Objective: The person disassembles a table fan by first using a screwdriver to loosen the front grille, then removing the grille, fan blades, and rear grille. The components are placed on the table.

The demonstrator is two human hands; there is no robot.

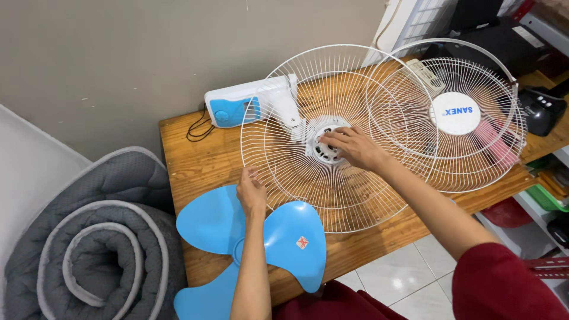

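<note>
A white wire rear fan guard point(284, 172) lies on the wooden table point(195, 160), mounted on the fan's white motor hub point(323, 148). My right hand point(352, 147) rests on the hub at the guard's middle, fingers curled on it. My left hand point(252, 192) grips the guard's near-left rim. The white and blue fan body point(234, 106) lies behind the guard. A light blue three-blade fan propeller point(284, 237) lies at the table's front edge, under my left forearm. A second white front guard point(456, 112) with a round centre badge lies to the right, overlapping the first.
A rolled grey mattress point(89, 249) stands on the floor at left. A black cable point(198, 127) trails off the table's back-left. A dark device point(542, 109) sits at the far right, with shelves and a red bowl point(507, 213) below. White floor tiles point(391, 278) show beneath.
</note>
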